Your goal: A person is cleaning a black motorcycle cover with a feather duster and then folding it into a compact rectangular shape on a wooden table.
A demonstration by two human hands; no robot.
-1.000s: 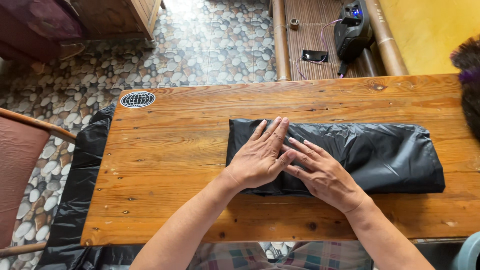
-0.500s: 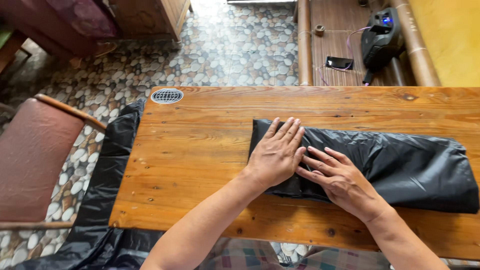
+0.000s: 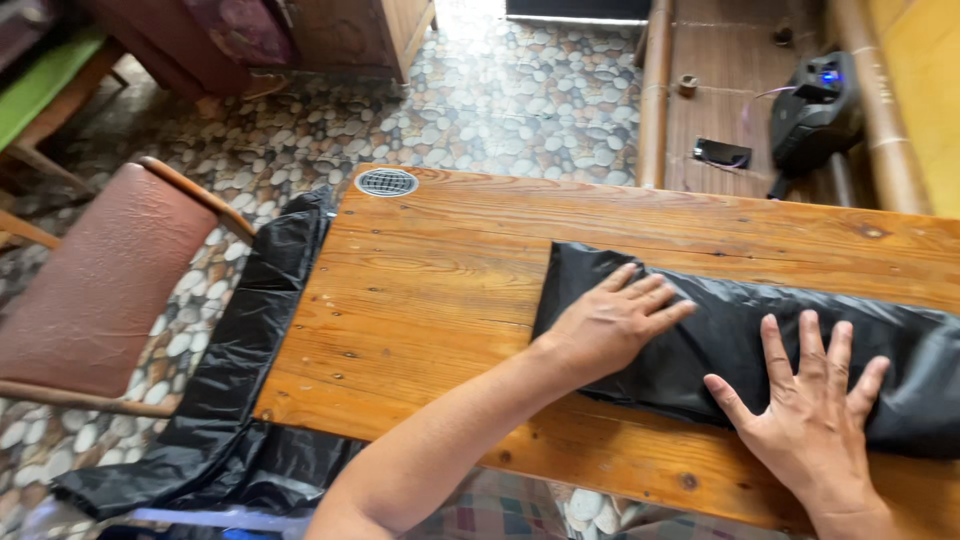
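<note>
A folded black plastic bag [image 3: 740,340] is laid on the right half of the long wooden plank table [image 3: 440,290]. A round metal mesh disc [image 3: 386,182] is set at the table's far left corner. Loose black plastic sheeting [image 3: 250,340] is draped over the left edge, with a brown padded wooden chair [image 3: 100,290] further left. A black portable speaker [image 3: 815,115] is placed behind the table, on the right.

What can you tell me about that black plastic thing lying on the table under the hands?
The folded black plastic bag is thin, glossy and creased, like bin-liner film. It lies flat as a long band on the wooden table, running off the right edge of the picture. The left hand presses palm-down on its left end; the right hand lies spread over its near edge, partly on the wood.
</note>
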